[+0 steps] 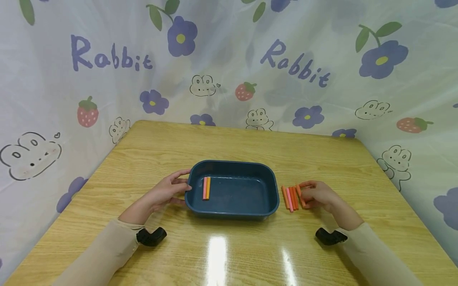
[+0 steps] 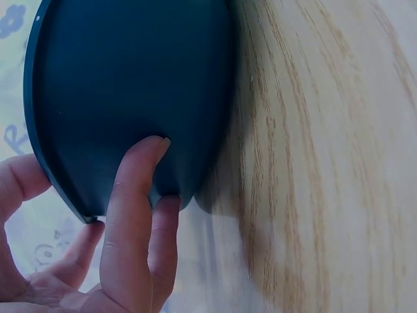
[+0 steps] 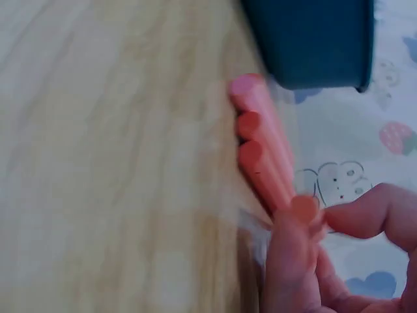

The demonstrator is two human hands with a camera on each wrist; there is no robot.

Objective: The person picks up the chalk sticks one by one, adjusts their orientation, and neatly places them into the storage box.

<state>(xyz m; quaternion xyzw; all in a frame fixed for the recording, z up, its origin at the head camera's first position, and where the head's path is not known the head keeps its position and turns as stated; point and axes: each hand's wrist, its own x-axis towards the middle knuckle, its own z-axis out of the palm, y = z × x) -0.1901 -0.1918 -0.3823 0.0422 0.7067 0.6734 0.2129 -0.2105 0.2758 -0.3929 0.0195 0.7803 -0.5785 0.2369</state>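
Stick (image 1: 299,194) pinched in fingers of right hand (image 1: 321,194)
Long axis roughly toward tabletop's (image 1: 171,143) far edge; left hand (image 1: 169,191), fingers spread, touches tub (image 1: 236,198).

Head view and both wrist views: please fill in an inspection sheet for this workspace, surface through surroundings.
Surface: wood-grain table, glare on the near side
Job's things: dark blue tray, a pink stick and a yellow stick inside at its left; row of sticks to its right
Clutter: nothing seen
Grips: left grip touches the tray's left end; right grip pinches an orange stick beside the row
Cables: nothing seen
Surroundings: pale cloth with rabbits, flowers, strawberries
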